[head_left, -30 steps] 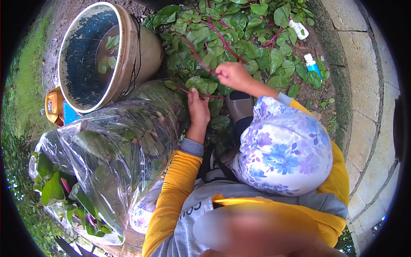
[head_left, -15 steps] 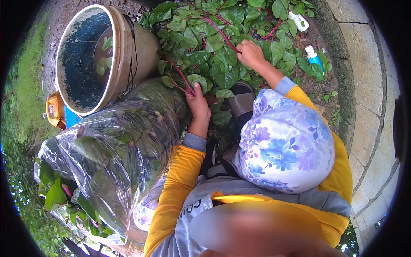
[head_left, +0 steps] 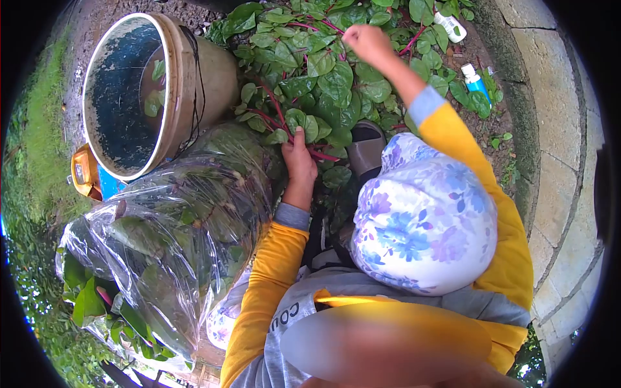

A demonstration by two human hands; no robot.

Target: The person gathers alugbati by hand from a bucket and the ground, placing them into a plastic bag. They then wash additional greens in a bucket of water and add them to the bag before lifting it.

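Note:
My left hand is closed around a small bunch of red-stemmed Malabar spinach, the thumb lying along the stems and the cut ends poking out to the right. Farther up, my right hand has its fingers pinched together over the leafy heap, at the end of a red Malabar spinach stem. A thick spread of Malabar spinach leaves covers the ground beneath both hands.
A worn bucket lies tipped at upper left, a few leaves inside. Below it is a clear plastic bag full of greens. A white bottle and a blue bottle lie near the paving slabs.
My right hand has moved up and slightly left across the leaves. My left hand stays nearly in place, and its bunch looks fuller, with more red stems showing.

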